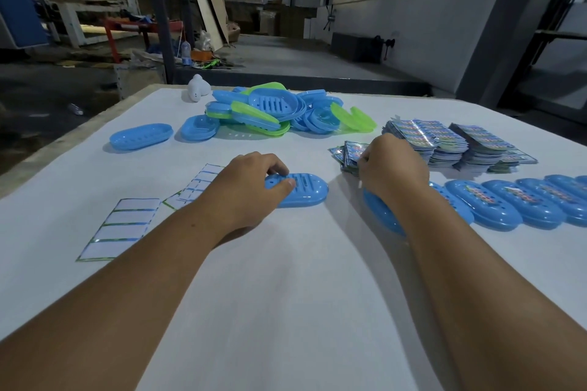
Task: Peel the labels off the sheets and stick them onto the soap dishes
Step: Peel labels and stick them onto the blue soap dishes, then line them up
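Observation:
A blue soap dish [306, 192] lies upside down on the white table in front of me. My left hand [251, 182] grips its left end, fingers curled over the slotted top and thumb on the near side. My right hand [392, 165] reaches to a small stack of printed label sheets [347, 152] and pinches at its top sheet; the fingertips are hidden behind the hand. Under my right wrist lies another blue dish [382, 216]. A row of labelled blue dishes [508, 203] runs off to the right.
A heap of blue and green dishes [273, 111] sits at the table's far side, with two single blue dishes [141, 136] left of it. Taller label stacks [444, 141] stand far right. Peeled backing sheets [122, 228] lie at left. A white object [197, 89] rests near the far edge.

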`<action>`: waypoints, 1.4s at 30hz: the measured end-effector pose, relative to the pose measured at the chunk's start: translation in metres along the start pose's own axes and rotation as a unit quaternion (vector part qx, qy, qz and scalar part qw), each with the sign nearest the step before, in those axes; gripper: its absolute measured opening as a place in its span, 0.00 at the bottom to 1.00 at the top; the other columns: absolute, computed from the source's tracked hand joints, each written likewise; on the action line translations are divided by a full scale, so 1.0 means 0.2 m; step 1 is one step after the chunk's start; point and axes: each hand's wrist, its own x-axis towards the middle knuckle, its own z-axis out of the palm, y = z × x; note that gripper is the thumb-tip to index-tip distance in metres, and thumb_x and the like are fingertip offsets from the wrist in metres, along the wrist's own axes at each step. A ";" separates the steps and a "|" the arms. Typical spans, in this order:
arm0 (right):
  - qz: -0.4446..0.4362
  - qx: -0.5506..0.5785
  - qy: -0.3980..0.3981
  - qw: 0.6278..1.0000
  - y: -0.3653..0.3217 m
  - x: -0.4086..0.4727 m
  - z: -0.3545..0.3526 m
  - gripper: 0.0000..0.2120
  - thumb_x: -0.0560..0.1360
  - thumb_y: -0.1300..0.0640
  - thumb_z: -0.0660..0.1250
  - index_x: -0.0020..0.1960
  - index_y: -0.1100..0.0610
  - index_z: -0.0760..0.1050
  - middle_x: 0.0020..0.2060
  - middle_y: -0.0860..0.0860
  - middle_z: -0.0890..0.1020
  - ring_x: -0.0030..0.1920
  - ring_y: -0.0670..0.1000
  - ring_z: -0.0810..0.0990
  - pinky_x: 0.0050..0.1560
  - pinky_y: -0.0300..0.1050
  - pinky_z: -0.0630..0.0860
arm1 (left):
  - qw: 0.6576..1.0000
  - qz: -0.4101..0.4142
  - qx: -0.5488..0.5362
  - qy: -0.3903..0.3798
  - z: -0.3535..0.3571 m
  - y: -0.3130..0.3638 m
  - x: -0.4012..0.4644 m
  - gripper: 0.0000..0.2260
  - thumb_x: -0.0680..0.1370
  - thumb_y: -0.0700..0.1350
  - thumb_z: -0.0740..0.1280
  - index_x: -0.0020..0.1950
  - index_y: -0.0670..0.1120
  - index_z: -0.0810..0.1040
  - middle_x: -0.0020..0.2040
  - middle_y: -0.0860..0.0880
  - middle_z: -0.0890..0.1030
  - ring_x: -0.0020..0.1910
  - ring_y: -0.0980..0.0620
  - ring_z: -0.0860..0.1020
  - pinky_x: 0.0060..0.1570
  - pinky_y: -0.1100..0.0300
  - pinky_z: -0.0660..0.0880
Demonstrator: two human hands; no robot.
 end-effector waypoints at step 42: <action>-0.032 0.537 -0.065 0.840 -0.21 -0.18 -0.01 0.12 0.77 0.60 0.74 0.43 0.53 0.71 0.39 0.55 0.81 0.33 0.42 0.81 0.30 0.34 0.75 | 0.949 -0.089 -0.289 0.091 -0.07 0.02 0.04 0.13 0.79 0.49 0.67 0.36 0.48 0.83 0.30 0.63 0.81 0.34 0.71 0.77 0.26 0.71 0.72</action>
